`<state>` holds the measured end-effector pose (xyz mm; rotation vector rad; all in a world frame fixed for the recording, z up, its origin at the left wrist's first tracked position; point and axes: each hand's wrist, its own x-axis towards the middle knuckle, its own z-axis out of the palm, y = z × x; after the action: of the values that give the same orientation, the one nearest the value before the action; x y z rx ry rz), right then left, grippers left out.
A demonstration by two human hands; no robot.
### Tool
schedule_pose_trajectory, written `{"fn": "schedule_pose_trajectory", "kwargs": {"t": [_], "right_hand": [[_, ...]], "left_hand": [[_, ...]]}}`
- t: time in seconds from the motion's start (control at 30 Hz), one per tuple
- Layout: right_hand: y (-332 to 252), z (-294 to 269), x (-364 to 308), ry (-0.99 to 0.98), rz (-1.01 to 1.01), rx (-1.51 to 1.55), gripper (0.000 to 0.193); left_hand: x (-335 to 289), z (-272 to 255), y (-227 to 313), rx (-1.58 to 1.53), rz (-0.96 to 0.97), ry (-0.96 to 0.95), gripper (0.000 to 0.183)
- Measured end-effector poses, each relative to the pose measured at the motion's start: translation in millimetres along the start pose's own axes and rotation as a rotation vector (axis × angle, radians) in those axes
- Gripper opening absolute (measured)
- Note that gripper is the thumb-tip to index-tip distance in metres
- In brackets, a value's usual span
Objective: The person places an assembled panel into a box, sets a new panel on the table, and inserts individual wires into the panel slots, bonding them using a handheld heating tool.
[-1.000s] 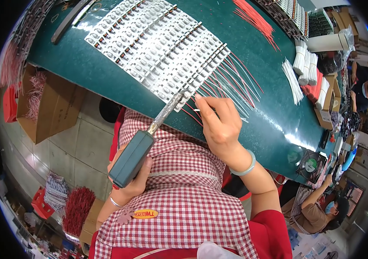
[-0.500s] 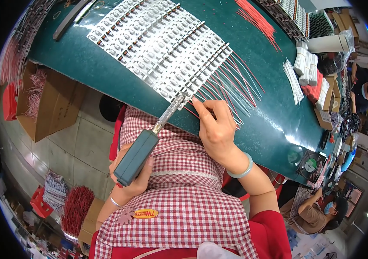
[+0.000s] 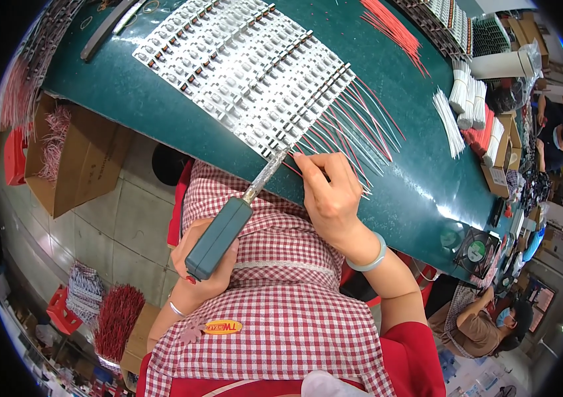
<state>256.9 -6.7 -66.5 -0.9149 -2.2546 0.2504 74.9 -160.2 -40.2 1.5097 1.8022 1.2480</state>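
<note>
My left hand (image 3: 205, 261) is closed around the dark green handle of a soldering iron (image 3: 220, 238). The iron's worn metal shaft slants up to the near corner of a white panel of small parts (image 3: 241, 79), laid out in rows. At that same corner, my right hand (image 3: 333, 198) pinches a thin wire, most of it hidden by the fingers. Several red and white wires (image 3: 354, 126) fan out from the panel's right edge, beyond my right hand. The exact point where the iron's tip meets the panel is too small to make out.
Loose red wires (image 3: 394, 33) lie at the back of the green table (image 3: 420, 185). Bundles of white wires (image 3: 463, 99) and a small fan (image 3: 475, 251) are at right. A cardboard box (image 3: 73, 159) stands at left. Another person (image 3: 480, 324) sits at lower right.
The soldering iron and my left hand have shifted slightly right, and the tip has drawn back a little toward me at the panel's corner. My right hand has barely moved.
</note>
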Motion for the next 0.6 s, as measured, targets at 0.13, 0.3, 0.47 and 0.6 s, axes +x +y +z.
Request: {"fn": "schedule_pose_trajectory", "kwargs": {"t": [0.13,0.3,0.47,0.6], "right_hand": [[0,0,1,0.004,-0.005,-0.012,0.031],[-1,0,2,0.003,-0.003,-0.008,0.031],[-1,0,0,0.001,0.0,-0.01,0.031],[1,2,0,0.011,-0.021,-0.004,0.029]], "left_hand": [[1,-2,0,0.007,0.006,-0.014,0.017],[-13,-2,-7,-0.002,-0.039,0.014,0.018],[-4,-1,-4,-0.027,0.001,0.026,0.019],[1,1,-3,-0.003,0.052,0.017,0.017]]}}
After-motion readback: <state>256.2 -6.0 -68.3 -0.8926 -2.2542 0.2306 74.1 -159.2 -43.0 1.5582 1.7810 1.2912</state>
